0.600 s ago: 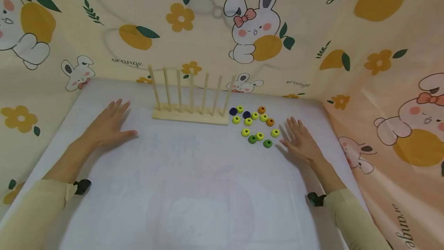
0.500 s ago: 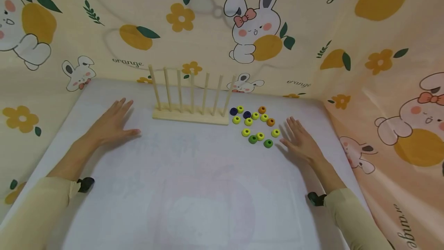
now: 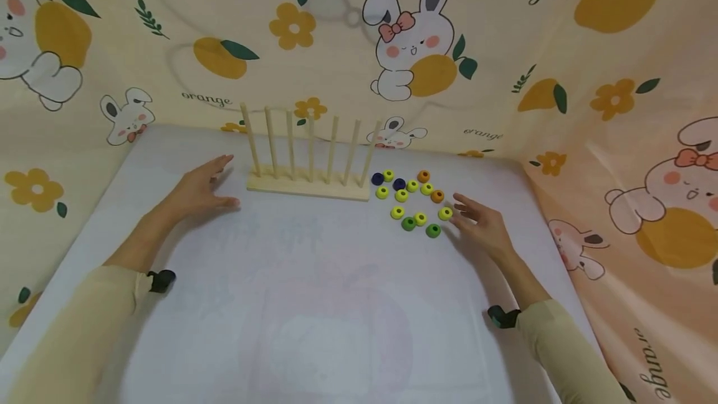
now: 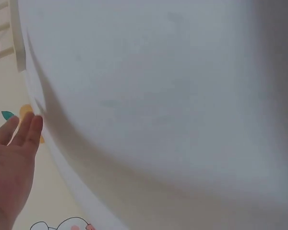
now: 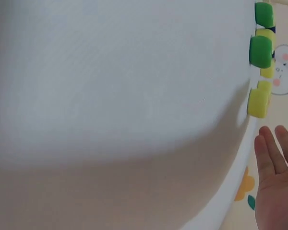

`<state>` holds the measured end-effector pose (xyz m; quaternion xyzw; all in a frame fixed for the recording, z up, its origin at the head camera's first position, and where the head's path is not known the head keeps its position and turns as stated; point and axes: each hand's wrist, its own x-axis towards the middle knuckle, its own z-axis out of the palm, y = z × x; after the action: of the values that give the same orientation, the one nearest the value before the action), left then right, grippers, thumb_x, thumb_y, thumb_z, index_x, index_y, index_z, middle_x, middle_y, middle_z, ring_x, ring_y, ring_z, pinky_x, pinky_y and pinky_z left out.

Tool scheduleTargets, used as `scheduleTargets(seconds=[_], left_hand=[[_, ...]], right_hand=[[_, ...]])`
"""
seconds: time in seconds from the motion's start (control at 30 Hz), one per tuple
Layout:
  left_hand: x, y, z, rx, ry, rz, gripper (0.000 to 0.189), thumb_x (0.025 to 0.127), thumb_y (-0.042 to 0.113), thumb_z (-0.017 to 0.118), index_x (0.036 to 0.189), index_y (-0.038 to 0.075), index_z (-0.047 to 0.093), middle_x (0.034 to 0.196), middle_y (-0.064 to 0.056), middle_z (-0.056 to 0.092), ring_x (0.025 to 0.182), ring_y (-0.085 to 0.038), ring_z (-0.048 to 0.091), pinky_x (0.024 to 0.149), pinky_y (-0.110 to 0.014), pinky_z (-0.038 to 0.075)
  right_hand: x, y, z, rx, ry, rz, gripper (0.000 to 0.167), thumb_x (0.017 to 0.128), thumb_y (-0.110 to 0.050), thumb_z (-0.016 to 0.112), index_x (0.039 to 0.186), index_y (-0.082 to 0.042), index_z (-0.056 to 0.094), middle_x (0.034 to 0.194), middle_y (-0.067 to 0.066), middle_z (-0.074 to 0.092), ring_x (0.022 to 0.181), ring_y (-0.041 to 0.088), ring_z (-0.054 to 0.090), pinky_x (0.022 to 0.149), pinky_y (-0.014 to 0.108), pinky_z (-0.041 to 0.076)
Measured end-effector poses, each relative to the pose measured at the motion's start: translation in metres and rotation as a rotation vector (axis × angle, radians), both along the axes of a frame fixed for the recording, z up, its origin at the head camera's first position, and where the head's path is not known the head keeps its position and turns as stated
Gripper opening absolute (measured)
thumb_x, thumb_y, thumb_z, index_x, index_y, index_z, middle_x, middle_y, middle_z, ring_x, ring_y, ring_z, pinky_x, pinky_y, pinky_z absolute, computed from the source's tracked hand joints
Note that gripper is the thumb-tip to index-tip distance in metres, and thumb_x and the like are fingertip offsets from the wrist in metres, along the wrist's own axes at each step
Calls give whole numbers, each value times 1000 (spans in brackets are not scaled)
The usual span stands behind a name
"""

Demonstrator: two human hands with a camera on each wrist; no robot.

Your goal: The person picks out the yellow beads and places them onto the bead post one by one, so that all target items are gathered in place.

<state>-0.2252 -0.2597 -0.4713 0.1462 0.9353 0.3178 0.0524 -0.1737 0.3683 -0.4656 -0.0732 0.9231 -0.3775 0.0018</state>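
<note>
My left hand (image 3: 199, 191) hovers left of a pale wooden peg rack (image 3: 307, 191), thumb and fingers spread apart, holding nothing. The rack has a row of several upright bare pegs on a flat base. Just right of it, round beads with holes lie scattered: several yellow ones, one being a yellow bead (image 3: 445, 214), plus green (image 3: 433, 230), orange (image 3: 437, 196) and dark blue (image 3: 378, 179) ones. My right hand (image 3: 483, 226) is beside the rightmost yellow bead, its fingers slightly bent and fingertips close to it. In the right wrist view, a yellow bead (image 5: 258, 102) stands near the fingertips.
A white tabletop (image 3: 336, 292) lies under everything. Behind it and along the sides hangs a cream cloth (image 3: 336, 80) printed with rabbits, oranges and flowers. Each wrist wears a small dark camera, such as the right-hand camera (image 3: 503, 317).
My left hand has moved right, toward the rack, and its fingers have turned inward. My right hand has bent its fingers and shifted slightly left toward the yellow bead. Rack and beads stay put.
</note>
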Motion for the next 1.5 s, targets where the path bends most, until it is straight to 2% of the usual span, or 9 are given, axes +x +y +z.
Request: scheduleTargets(seconds=[0.07, 0.23, 0.3, 0.43, 0.53, 0.67, 0.97, 1.27, 1.5], left_hand=[[-1, 4, 0, 50, -26, 7, 103, 76, 29, 88, 157, 7, 27, 150, -31, 38, 124, -52, 50, 107, -60, 39], [-2, 10, -3, 144, -96, 26, 94, 79, 21, 86, 155, 6, 32, 138, -32, 51, 123, -47, 53, 104, -55, 45], [-3, 11, -4, 177, -112, 27, 91, 80, 20, 85, 154, 5, 33, 136, -32, 53, 124, -46, 53, 104, -55, 45], [-8, 15, -7, 242, -138, 3, 86, 83, 16, 82, 153, 2, 35, 137, -30, 53, 127, -45, 51, 105, -54, 44], [-12, 19, -10, 279, -147, -17, 81, 84, 10, 80, 151, -2, 37, 137, -31, 53, 127, -45, 52, 105, -53, 44], [-16, 24, -13, 293, -166, -17, 76, 85, 7, 78, 148, -6, 38, 138, -31, 52, 125, -45, 53, 106, -51, 44], [-20, 28, -18, 234, -218, 41, 72, 87, 12, 77, 148, -3, 41, 141, -28, 51, 125, -45, 53, 107, -53, 42], [-28, 31, -22, 230, -185, 39, 69, 85, 7, 78, 145, -5, 45, 137, -28, 54, 120, -41, 56, 104, -51, 45], [-34, 31, -15, 244, -171, 56, 66, 85, 6, 78, 144, -2, 48, 135, -26, 56, 117, -39, 57, 103, -50, 46]], right_hand=[[0, -1, -1, -46, -31, -14, 57, 93, -24, 72, 145, -11, 52, 139, 14, 59, 119, 34, 62, 100, 47, 51], [-1, -2, -4, -119, -100, -42, 54, 93, -22, 72, 143, -10, 54, 139, 13, 59, 119, 32, 62, 92, 20, 53], [-2, -2, -6, -126, -123, -45, 53, 93, -21, 71, 142, -10, 55, 140, 12, 58, 120, 32, 61, 89, 17, 53], [-4, -3, -9, -118, -170, -49, 50, 94, -19, 70, 141, -10, 56, 139, 11, 59, 121, 31, 60, 93, 24, 53], [-6, -5, -11, -107, -188, -47, 47, 94, -15, 70, 139, -9, 58, 136, 12, 60, 120, 31, 60, 99, 36, 52], [-9, -7, -15, -74, -200, -69, 44, 93, -14, 71, 136, -10, 60, 133, 12, 62, 118, 30, 59, 102, 45, 49], [-10, -10, -17, -72, -193, -101, 41, 91, -18, 74, 131, -11, 65, 129, 10, 65, 113, 26, 62, 92, 30, 52], [-10, -5, -9, -39, -201, -95, 39, 93, -18, 72, 131, -12, 66, 130, 10, 65, 115, 27, 61, 98, 41, 50], [-13, -6, 5, -23, -153, -124, 38, 94, -23, 71, 130, -16, 67, 131, 10, 65, 112, 27, 63, 88, 33, 51]])
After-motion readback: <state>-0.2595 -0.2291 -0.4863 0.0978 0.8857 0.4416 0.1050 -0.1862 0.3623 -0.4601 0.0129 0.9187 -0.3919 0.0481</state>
